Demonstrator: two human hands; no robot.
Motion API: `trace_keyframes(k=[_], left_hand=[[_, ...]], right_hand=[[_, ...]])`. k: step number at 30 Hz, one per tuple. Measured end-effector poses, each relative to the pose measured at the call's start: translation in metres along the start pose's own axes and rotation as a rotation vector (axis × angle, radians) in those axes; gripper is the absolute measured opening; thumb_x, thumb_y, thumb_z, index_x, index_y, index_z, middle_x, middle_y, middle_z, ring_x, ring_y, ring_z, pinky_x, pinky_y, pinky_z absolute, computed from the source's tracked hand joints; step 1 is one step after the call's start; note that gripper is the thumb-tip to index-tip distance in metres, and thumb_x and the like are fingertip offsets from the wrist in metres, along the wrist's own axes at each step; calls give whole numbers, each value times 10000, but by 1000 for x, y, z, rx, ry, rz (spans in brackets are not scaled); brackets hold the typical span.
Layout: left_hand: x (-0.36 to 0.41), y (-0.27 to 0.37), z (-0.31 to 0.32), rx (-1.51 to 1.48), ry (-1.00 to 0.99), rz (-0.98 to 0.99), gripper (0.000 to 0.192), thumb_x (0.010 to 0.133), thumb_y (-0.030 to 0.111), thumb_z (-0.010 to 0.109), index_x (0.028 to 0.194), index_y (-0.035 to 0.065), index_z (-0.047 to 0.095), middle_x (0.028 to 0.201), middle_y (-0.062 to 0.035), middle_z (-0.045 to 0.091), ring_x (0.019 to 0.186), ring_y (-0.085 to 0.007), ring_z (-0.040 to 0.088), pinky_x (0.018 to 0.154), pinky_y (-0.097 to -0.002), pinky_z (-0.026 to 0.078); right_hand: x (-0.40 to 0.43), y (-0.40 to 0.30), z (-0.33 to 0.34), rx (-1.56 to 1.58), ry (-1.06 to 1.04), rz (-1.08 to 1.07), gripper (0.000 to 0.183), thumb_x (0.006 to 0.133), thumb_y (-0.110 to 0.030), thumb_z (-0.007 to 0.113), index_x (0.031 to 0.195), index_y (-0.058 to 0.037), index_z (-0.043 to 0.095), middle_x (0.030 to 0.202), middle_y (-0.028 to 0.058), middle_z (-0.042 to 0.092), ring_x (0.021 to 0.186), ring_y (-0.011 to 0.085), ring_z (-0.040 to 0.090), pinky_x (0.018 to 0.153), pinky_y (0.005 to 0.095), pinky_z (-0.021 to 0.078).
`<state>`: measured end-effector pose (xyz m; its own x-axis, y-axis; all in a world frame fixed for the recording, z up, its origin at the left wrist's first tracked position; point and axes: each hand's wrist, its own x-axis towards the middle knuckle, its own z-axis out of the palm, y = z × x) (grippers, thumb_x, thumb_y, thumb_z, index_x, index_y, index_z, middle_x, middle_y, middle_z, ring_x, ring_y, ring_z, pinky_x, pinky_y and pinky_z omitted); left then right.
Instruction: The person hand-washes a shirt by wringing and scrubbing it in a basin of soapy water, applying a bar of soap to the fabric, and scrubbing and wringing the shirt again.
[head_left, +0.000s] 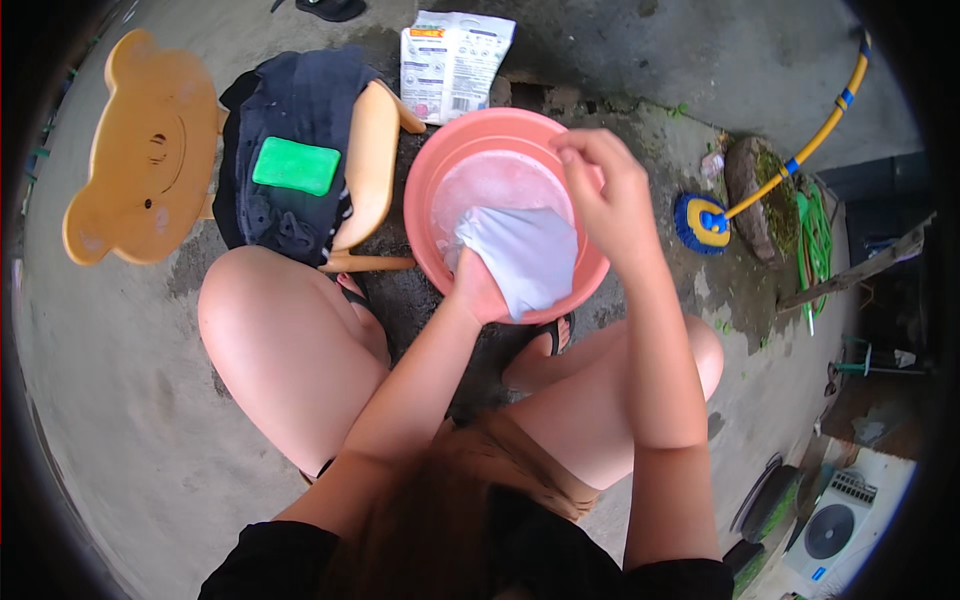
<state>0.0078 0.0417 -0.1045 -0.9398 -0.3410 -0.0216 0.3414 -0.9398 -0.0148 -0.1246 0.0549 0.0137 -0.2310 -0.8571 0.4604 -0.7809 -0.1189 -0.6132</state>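
Observation:
A pink plastic basin (424, 169) with sudsy water stands on the wet ground between my feet. My left hand (480, 289) is at the basin's near side, under and against a light blue-grey cloth (529, 251); its fingers are covered by the cloth. Above the basin's right rim is my right hand (604, 176), raised with bent fingers and no cloth in it. To the left, a green bar of soap (296, 166) lies on dark folded clothing (289, 97), which is draped over the seat of a small yellow chair (375, 161).
The chair's bear-shaped back (154, 150) points left. Behind the basin lies a white printed packet (455, 67). At the right are a blue and yellow brush (703, 223) with a long handle, a mossy stone (757, 199) and a green hose (815, 240).

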Motion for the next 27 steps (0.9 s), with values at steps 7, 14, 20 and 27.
trace_keyframes(k=[7,14,20,27], left_hand=[[-14,7,-5,-61,-22,24,622,925,572,254,1308,108,415,1280,-80,514,1150,-248,533,926,-403,457],[-4,13,-36,5,-10,-25,429,849,442,524,1086,89,583,991,-74,640,842,-199,635,658,-397,518],[-3,14,-25,-130,144,57,424,863,409,493,1105,73,584,1029,-103,633,881,-234,630,710,-423,511],[-12,21,-19,-198,225,23,422,879,371,455,1126,55,585,1074,-137,625,926,-274,624,770,-454,504]], right_hand=[[5,-54,80,-52,-347,-143,218,770,-121,615,975,-47,600,919,136,582,858,332,594,766,417,474],[54,-79,188,-217,-364,-251,457,744,-230,684,1132,-45,528,960,137,547,903,328,590,763,415,488],[65,-77,246,-303,-355,-301,538,643,-282,742,1058,-20,523,909,138,567,841,301,603,719,386,492],[75,-77,241,-308,-407,-178,479,630,-219,692,1014,1,507,815,161,617,774,349,631,700,433,502]])
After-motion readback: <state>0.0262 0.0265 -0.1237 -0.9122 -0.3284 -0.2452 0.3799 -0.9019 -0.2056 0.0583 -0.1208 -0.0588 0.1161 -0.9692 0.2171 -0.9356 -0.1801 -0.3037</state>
